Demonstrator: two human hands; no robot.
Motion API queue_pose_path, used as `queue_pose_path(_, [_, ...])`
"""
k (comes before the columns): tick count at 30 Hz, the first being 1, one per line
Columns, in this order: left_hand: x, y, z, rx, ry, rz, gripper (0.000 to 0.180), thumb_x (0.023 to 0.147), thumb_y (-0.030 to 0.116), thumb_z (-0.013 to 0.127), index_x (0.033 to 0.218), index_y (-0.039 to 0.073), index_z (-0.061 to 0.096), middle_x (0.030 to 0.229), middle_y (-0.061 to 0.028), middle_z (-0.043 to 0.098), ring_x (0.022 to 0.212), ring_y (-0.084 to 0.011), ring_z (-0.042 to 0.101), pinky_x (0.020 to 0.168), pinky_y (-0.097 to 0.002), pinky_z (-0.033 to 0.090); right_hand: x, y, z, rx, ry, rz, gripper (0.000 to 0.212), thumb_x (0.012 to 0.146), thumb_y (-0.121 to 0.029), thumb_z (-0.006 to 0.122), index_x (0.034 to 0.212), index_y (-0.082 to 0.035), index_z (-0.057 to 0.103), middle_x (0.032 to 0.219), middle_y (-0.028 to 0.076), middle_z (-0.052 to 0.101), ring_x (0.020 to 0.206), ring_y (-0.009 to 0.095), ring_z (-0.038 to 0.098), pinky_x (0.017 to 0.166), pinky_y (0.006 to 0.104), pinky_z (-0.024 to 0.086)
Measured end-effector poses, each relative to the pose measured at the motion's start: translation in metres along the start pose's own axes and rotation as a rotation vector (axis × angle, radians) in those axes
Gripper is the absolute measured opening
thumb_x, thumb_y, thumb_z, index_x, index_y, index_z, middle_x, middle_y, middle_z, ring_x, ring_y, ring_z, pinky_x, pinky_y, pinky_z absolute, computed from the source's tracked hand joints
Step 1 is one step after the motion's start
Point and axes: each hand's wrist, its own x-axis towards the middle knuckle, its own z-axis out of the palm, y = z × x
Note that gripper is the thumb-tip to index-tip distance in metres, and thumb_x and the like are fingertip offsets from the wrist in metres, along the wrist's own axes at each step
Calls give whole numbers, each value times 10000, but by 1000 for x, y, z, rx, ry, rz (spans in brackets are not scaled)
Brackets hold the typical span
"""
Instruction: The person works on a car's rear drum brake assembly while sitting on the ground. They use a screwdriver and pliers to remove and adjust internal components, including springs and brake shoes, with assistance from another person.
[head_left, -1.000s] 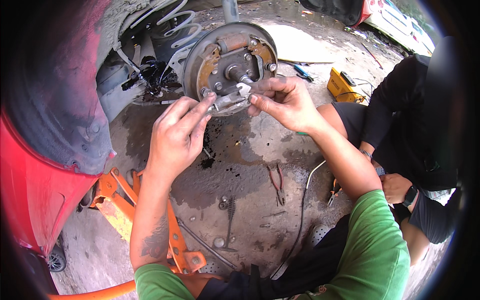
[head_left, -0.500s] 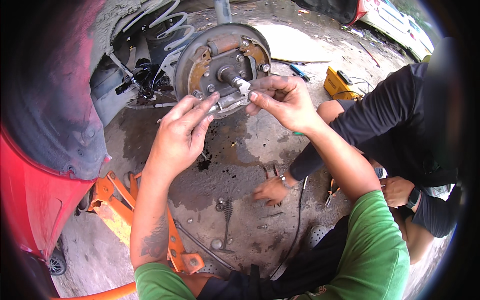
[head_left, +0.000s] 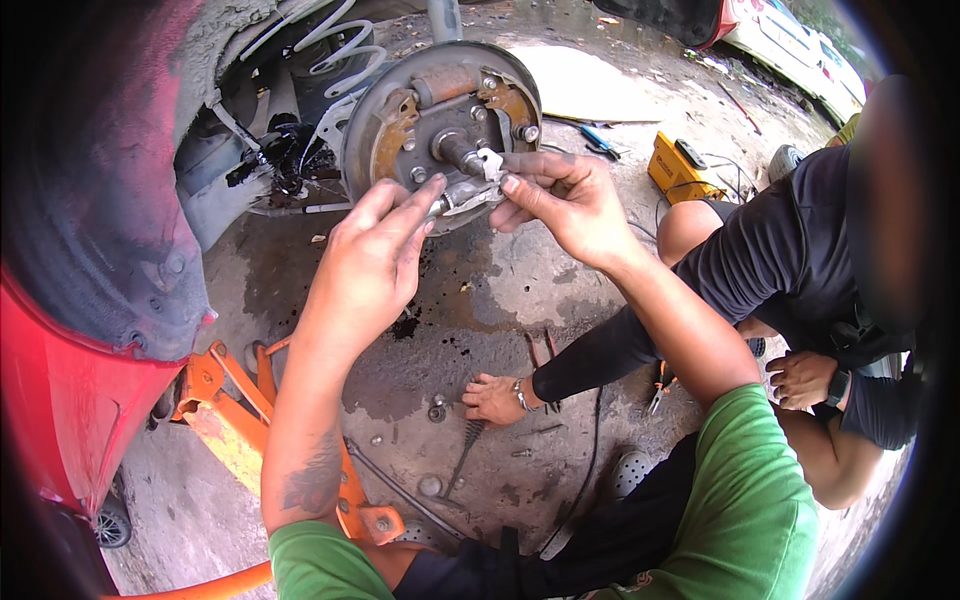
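In front of the drum brake's round backing plate (head_left: 362, 110), both of my hands hold a silvery metal brake adjuster (head_left: 462, 193). My left hand (head_left: 378, 240) pinches its left end, fingertips close together. The thumb and fingers of my right hand (head_left: 565, 200) are closed on the other end, where a light notched metal piece (head_left: 490, 164) sticks up. Behind it the axle stub (head_left: 457, 150) points toward me. Rusty brake shoes (head_left: 395, 135) and a wheel cylinder (head_left: 446, 86) are on the plate. My fingers partly cover the adjuster's ends.
A co-worker's hand (head_left: 492, 400) touches the floor by a thin rod with a spring (head_left: 470, 435). Pliers (head_left: 660, 388), a long bar (head_left: 400, 490) and small parts lie around. An orange jack (head_left: 225, 425) stands by the red car body (head_left: 80, 400). A yellow case (head_left: 680, 170) sits far right.
The co-worker's hand has slid left across the floor to the spring rod, and the co-worker leans differently. My hands keep nearly the same hold on the adjuster, with a slight shift.
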Motion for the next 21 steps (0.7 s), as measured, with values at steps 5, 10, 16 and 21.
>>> queue_pose_path(5, [9, 4, 21, 55, 93, 4, 387, 904, -14, 635, 1286, 43, 651, 922, -158, 574, 782, -323, 605, 746, -379, 511, 4, 12, 0, 59, 79, -83, 294, 1004, -85, 599, 1241, 89, 612, 896, 115, 735, 774, 136, 702, 708, 265, 585])
queue_pose_path(10, [31, 9, 43, 131, 119, -47, 305, 915, 36, 619, 1217, 20, 662, 999, -190, 613, 882, -391, 671, 783, -467, 546, 22, 20, -13, -49, 201, -39, 302, 998, -83, 612, 1266, 57, 608, 887, 62, 730, 720, 79, 637, 646, 230, 520])
queue_pose_path(16, [58, 7, 49, 253, 213, 28, 330, 845, -18, 626, 1172, -4, 675, 1006, -182, 628, 912, -372, 677, 825, -449, 552, 47, 26, -16, 106, 314, -67, 243, 984, -78, 640, 1196, 39, 621, 811, 7, 676, 663, 50, 541, 611, 212, 443])
queue_pose_path(21, [68, 8, 51, 300, 210, -27, 327, 829, -23, 632, 1150, 0, 691, 993, -175, 641, 928, -362, 679, 841, -446, 548, 59, 30, -13, 109, 367, -35, 213, 974, -73, 650, 1140, 57, 616, 750, 18, 671, 587, 64, 555, 547, 218, 454])
